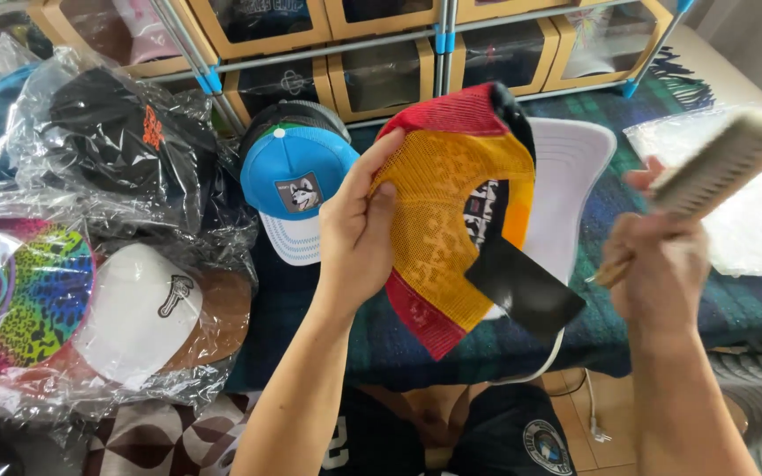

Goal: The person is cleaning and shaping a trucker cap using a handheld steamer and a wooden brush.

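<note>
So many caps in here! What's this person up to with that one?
The person's left hand holds up a mesh-backed cap in red, orange and yellow, turned so its inside and white brim show. The right hand grips a brush raised beside it, blurred and apart from the cap. A blue cap lies on the dark plaid cloth behind, and more caps in clear plastic bags are piled to the left.

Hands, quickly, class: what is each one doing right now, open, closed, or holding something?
Left hand: closed on the mesh back of the red and yellow cap, holding it up.
Right hand: closed around the handle of a brush, blurred.
</note>
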